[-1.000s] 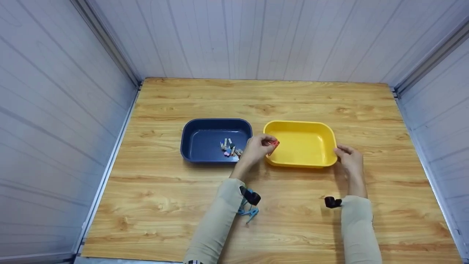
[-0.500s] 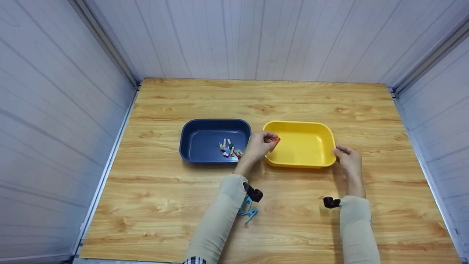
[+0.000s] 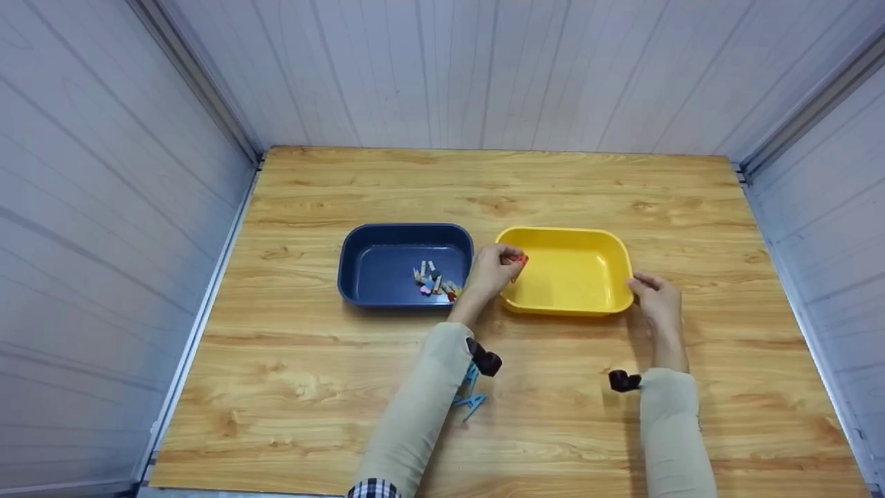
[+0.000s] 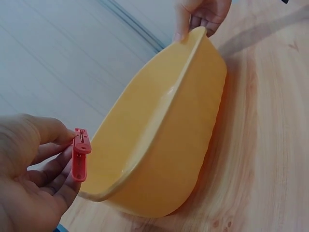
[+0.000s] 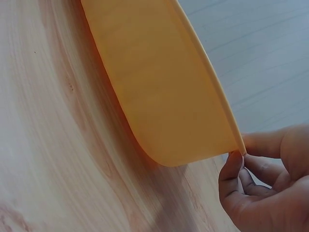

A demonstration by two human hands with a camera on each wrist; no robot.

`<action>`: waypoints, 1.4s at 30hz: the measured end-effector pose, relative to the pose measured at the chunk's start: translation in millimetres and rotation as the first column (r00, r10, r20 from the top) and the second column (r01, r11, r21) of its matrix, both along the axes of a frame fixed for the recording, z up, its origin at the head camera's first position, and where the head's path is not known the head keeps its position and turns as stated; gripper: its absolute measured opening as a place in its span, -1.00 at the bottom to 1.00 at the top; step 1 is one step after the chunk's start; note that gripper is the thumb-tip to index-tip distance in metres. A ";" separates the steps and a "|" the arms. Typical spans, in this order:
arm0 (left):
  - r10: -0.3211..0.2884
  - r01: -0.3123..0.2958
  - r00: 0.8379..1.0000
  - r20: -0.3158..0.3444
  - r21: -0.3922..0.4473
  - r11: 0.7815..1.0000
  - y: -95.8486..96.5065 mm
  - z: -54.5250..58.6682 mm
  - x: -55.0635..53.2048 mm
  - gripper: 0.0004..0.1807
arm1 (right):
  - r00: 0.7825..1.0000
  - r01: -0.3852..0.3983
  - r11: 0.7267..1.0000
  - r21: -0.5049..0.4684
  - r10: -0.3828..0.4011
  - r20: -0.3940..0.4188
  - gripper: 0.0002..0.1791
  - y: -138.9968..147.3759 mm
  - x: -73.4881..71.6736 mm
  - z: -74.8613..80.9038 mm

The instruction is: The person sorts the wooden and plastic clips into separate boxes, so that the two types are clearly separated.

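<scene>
My left hand [image 3: 492, 271] pinches a small red clothespin [image 4: 80, 155] between thumb and fingers. It hovers at the left rim of the yellow basin [image 3: 567, 277], with the clothespin over the basin's inside edge in the head view. At the basin's right end, my right hand [image 3: 660, 304] pinches the rim between thumb and fingers, as the right wrist view shows with the hand [image 5: 270, 179] at the corner. Nothing lies inside the yellow basin. Left of it stands a dark blue basin [image 3: 373, 270] holding several small clips [image 3: 432, 278], partly hidden behind my left hand.
Blue clothespins [image 3: 471, 401] lie on the wooden table [image 3: 553, 429] beside my left forearm, which partly covers them. Pale panels [image 3: 442, 76] enclose the table at the back and both sides.
My left hand has shifted slightly up and right with the red clothespin in its pinch, and the forearm moved along. The right hand has kept its hold on the rim.
</scene>
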State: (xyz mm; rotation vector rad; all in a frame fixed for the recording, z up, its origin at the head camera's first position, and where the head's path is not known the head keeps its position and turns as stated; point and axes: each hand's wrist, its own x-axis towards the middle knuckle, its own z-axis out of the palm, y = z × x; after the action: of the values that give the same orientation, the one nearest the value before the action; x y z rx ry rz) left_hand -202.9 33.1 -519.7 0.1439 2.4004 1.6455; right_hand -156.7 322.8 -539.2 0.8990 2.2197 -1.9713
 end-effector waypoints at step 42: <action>-0.136 0.132 0.988 -0.074 -0.066 0.989 -27.9 3.2 32.1 -0.74 | 1.000 -0.013 1.000 0.019 0.012 0.012 -0.47 1.0 -0.3 -0.7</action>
State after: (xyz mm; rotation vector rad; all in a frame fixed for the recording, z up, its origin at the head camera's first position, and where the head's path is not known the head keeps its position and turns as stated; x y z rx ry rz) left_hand -170.7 5.3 -516.5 0.3579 2.4359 1.5330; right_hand -157.0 323.8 -539.9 0.8947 2.2362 -1.9370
